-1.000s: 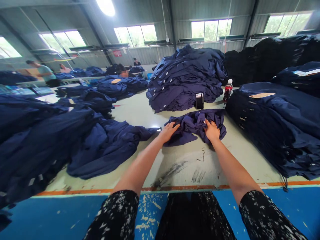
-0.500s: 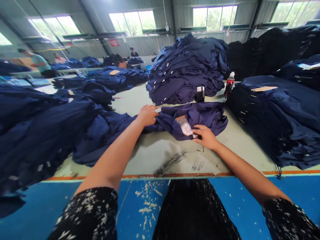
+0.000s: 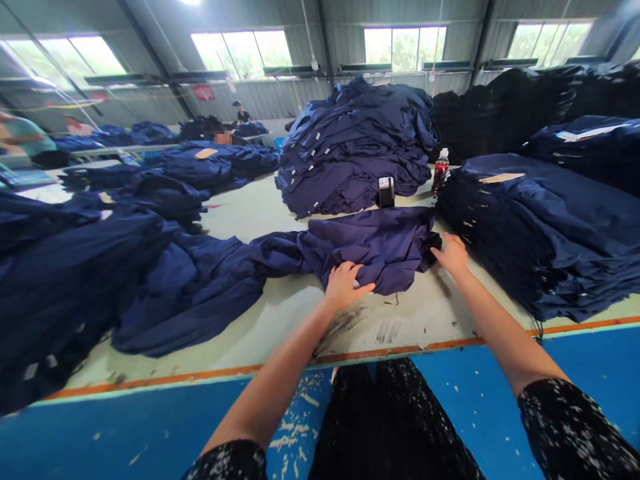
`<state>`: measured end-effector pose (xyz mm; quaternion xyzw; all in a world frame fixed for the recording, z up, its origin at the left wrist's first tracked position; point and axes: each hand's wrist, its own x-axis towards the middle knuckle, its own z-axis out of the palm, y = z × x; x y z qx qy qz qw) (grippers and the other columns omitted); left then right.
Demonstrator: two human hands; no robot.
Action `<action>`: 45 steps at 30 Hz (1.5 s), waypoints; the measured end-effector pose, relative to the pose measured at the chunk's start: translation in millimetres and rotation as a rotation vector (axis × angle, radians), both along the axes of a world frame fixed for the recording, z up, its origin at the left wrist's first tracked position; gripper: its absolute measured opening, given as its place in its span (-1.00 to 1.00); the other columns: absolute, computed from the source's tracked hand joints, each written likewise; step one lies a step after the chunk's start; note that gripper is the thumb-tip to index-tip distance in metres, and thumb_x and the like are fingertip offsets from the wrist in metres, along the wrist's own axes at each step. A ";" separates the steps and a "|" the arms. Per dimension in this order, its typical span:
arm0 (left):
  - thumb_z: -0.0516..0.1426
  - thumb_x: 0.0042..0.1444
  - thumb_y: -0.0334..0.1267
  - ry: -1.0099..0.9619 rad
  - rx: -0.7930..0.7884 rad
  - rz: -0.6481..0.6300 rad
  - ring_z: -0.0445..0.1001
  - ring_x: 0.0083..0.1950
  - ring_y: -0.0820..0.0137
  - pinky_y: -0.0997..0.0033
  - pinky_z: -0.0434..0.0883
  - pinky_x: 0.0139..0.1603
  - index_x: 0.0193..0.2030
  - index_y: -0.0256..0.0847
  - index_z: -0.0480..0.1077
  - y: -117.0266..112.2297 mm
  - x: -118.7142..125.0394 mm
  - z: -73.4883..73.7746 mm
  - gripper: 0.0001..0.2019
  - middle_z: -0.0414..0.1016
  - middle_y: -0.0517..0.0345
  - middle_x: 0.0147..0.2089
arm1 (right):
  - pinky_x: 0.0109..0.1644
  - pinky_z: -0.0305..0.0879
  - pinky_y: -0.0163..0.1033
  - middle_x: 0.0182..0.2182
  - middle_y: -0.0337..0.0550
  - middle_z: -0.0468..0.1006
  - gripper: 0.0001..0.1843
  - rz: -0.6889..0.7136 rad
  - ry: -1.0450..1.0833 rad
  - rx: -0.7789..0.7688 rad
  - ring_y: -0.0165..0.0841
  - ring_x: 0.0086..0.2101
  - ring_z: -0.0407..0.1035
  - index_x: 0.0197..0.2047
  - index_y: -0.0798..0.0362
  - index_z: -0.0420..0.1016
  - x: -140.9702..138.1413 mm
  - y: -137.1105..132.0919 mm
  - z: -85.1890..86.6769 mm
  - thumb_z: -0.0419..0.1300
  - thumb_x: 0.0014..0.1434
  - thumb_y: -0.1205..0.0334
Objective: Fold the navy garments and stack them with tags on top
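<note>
Dark blue garment [image 3: 375, 233] is spread in the middle of the frame, on a pale table [image 3: 295, 313]. It is bunched and wrinkled, and its left part is drawn out thin toward the blue heap [image 3: 195, 280] at the left. Whether the two are joined cannot be told.

The near edge of the cloth is touched by the left hand [image 3: 346, 287]. Its thumb and fingers are held apart, and the cloth is pressed from above. The right hand [image 3: 453, 253] is held at the right end of the cloth, with its thumb by the dark edge. Whether any cloth is pinched there cannot be told.

Below the cloth, some bare table top is seen, marked with black smudges [image 3: 387, 331]. It is ended by an orange strip [image 3: 200, 377] low in the frame, and blue floor [image 3: 125, 433] is seen under that. Less room is left at the far side: a big blue pile [image 3: 357, 147] is stacked there, with a small black box [image 3: 386, 192] set in front. On the right, only a narrow gap is left between the right hand and a folded stack [image 3: 565, 227]. A red bottle [image 3: 441, 172] is stood near the stack's far corner.
</note>
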<state>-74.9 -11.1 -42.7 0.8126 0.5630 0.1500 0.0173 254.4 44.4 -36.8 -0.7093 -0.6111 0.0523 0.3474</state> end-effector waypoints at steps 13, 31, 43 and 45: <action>0.14 0.24 0.14 -0.025 0.063 0.048 0.31 0.37 0.05 -0.15 0.08 0.48 0.26 -0.06 0.39 -1.2 1.0 -10.5 -0.47 0.38 -0.03 0.32 | 0.06 0.25 -0.18 -0.22 -0.07 0.44 -0.67 -0.265 0.248 0.749 -0.33 -0.16 0.29 -0.20 0.08 0.31 61.3 54.2 140.7 -0.06 -0.02 0.55; -0.12 0.36 0.24 0.043 0.011 0.058 0.45 0.14 -0.04 -0.02 0.38 0.10 0.38 -0.13 0.26 -46.2 64.1 29.6 -0.35 0.43 -0.21 0.14 | 0.18 0.39 -0.12 -0.08 -0.08 0.69 -0.73 0.802 -0.393 -0.066 -0.19 -0.04 0.55 -0.08 0.00 0.68 -49.2 7.7 57.3 0.19 0.23 0.26; 0.12 0.21 -0.27 -0.013 0.232 0.623 0.13 0.46 -0.03 -0.14 0.17 0.41 0.31 -0.17 0.37 26.1 -106.3 62.1 -0.50 0.25 -0.19 0.41 | 0.44 -0.25 0.40 0.50 -0.04 -0.02 0.08 0.947 -0.533 -0.298 0.08 0.46 -0.20 0.52 -0.15 0.06 -13.1 -12.2 -19.9 0.28 -0.07 0.34; 0.26 0.09 -0.10 0.088 0.151 0.649 -0.04 0.53 -0.17 -0.25 0.10 0.42 0.47 -0.13 0.13 33.0 -129.1 60.4 -0.19 -0.03 -0.23 0.55 | 0.44 -0.23 0.38 0.50 -0.07 -0.03 0.07 0.949 -0.524 -0.290 0.05 0.46 -0.18 0.52 -0.19 0.06 -9.3 -11.7 -25.8 0.25 -0.07 0.35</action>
